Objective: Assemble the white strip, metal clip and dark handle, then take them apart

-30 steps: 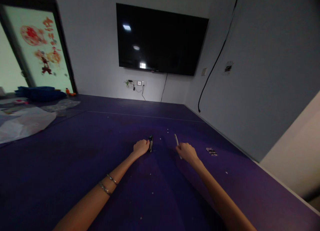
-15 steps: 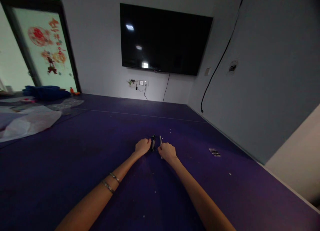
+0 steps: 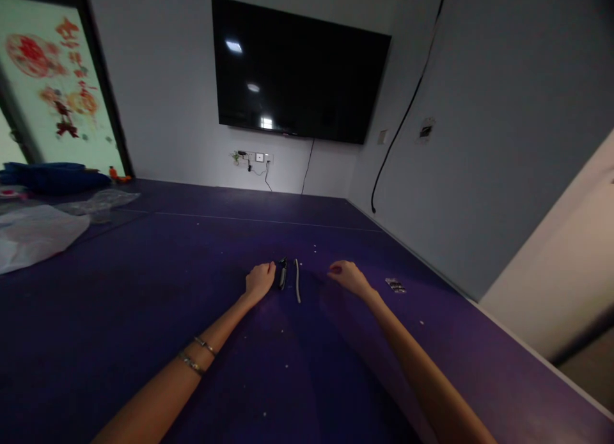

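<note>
My left hand (image 3: 260,282) rests on the purple surface with its fingers curled closed; whatever they may hold is hidden. Right beside its thumb stands a small dark object with a silvery part (image 3: 283,275), too small to name. A thin, slightly bent grey strip (image 3: 298,281) lies just to the right of that object, touched by neither hand. Farther right, my right hand (image 3: 350,277) hovers over the surface with fingers curved and a gap between thumb and fingertips, holding nothing I can see.
A small clear packet with dark contents (image 3: 396,285) lies right of my right hand. White sheeting (image 3: 43,234), clear plastic (image 3: 100,204) and a dark blue cloth bundle (image 3: 55,176) are at far left. Behind, a black cable (image 3: 400,127) hangs along the wall near a television (image 3: 302,73).
My right hand has let go of the grey strip and moved right, leaving it on the surface. My left hand stays beside the dark object. The view has turned slightly right.
</note>
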Available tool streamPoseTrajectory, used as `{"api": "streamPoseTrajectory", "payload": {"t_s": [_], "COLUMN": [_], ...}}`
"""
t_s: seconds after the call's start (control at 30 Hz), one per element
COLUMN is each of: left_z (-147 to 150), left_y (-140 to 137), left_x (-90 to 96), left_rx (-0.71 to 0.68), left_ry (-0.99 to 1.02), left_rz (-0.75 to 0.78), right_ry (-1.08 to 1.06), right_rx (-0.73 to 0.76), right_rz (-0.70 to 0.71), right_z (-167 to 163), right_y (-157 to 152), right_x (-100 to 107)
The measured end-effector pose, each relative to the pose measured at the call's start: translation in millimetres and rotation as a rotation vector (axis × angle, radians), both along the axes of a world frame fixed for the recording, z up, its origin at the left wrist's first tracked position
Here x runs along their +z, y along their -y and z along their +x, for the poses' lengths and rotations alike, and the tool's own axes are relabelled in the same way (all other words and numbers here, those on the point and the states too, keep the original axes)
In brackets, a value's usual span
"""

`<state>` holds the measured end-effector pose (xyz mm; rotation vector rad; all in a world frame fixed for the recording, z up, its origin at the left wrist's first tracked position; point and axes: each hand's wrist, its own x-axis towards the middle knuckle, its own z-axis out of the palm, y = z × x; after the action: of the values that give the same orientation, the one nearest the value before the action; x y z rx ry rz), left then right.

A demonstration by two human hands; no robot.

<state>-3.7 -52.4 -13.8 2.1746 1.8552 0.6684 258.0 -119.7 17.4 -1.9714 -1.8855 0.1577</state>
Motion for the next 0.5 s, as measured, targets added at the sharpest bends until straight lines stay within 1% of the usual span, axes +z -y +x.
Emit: {"api": "streamPoseTrajectory", "payload": {"t_s": [0.07,0.1,0.17,0.23,0.3,0.37,0.5], "left_z": [-1.8,-2.6,-4.0,-5.0,-5.7,-6.3,-7.5], "left_y": [-0.6,-1.0,-2.3,-4.2,-6.6,-9.0,-12.3], "left_x": [0.1,0.1,-0.4,-1.6,-3.3,-4.9,-6.2], "left_rx": [0.003,0.006,0.007,-0.008,-0.027,-0.043,-0.067], "left_ry": [0.035,0.051,0.073,0.089,0.102,0.112,0.131], "left_rz": [-0.013,-0.02,-0.03,-0.032,-0.026,-0.019,-0.017], "right_ry": [0.013,0.027,0.055,0.075,0.098,0.131,0.194], "right_rx": [0.056,0.057,0.035,-0.025,-0.063,-0.068,-0.051], "right_rz": [0.01,0.003,-0.051,-0.087,-0.144,-0.197,-0.239], "right_z": [40.5,60.0,95.5,125.1,148.6,166.7,190.0], "right_y": [5.6,9.2,17.7,27.4,36.9,44.9,53.4], "right_x": [1.5,2.1,3.4,5.3,7.2,8.0,4.4]}}
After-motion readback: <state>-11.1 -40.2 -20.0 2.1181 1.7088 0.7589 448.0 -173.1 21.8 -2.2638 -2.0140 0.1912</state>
